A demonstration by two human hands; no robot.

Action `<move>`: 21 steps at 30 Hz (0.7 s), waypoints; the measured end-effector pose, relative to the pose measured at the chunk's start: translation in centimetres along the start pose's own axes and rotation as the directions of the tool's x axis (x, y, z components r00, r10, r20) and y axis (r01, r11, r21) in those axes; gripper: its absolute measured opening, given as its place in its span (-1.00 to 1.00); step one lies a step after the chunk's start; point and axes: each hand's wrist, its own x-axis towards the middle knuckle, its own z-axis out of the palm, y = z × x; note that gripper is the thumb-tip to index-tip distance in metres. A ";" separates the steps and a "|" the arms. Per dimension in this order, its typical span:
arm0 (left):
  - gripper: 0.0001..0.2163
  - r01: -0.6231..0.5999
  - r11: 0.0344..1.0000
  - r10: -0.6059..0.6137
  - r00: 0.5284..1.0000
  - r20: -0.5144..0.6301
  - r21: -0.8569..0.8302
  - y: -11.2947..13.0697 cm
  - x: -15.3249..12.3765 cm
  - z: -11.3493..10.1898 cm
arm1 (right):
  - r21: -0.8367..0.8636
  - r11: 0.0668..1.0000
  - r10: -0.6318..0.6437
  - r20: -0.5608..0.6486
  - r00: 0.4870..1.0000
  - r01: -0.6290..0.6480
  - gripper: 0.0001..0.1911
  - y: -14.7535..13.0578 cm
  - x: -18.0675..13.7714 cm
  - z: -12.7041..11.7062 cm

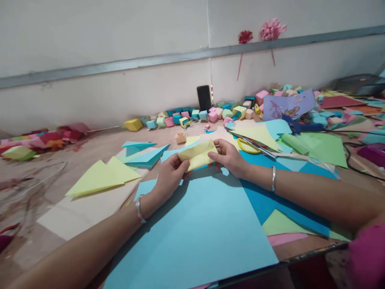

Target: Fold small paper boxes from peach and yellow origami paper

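Note:
Between my two hands is a folded piece of yellow paper (pixel 198 154), held up a little above a large light blue sheet (pixel 198 228). My left hand (pixel 170 174) pinches its left end, thumb in front and fingers behind. At the right end, my right hand (pixel 230 158) grips it the same way. Creases run along the paper, and part of its back edge stands up. Just behind it sits a small peach paper box (pixel 181 138). Scissors with yellow handles (pixel 249 146) lie beyond my right hand.
Folded yellow paper (pixel 100 176) and blue folded pieces (pixel 144 154) lie to the left. Several small paper cubes (pixel 180 116) line the wall, near an upright phone (pixel 204 97). Green paper (pixel 321 146) and a black cable (pixel 350 158) are at right.

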 end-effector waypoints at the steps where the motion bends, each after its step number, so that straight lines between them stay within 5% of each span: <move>1: -0.78 -0.015 1.000 0.015 1.000 -0.014 -0.004 -0.2 -0.1 -0.1 | 0.011 1.000 -0.001 0.027 1.000 0.001 -0.56 0.0 0.0 -0.1; 9: -0.82 -0.073 0.996 0.074 0.997 0.012 -0.047 0.1 -0.7 -0.6 | -0.038 0.999 0.013 0.019 1.000 -0.012 -0.66 0.2 0.0 0.1; 14: -0.65 0.011 0.992 0.003 0.993 0.116 -0.122 0.5 -0.8 -0.5 | -0.029 0.999 -0.015 0.006 1.000 0.015 -0.66 0.0 -0.3 0.3; 21: -0.65 0.010 0.991 0.003 0.995 0.098 -0.134 -0.1 -0.4 -0.7 | -0.016 1.000 0.025 0.048 0.999 -0.024 -0.63 -0.2 -0.5 0.2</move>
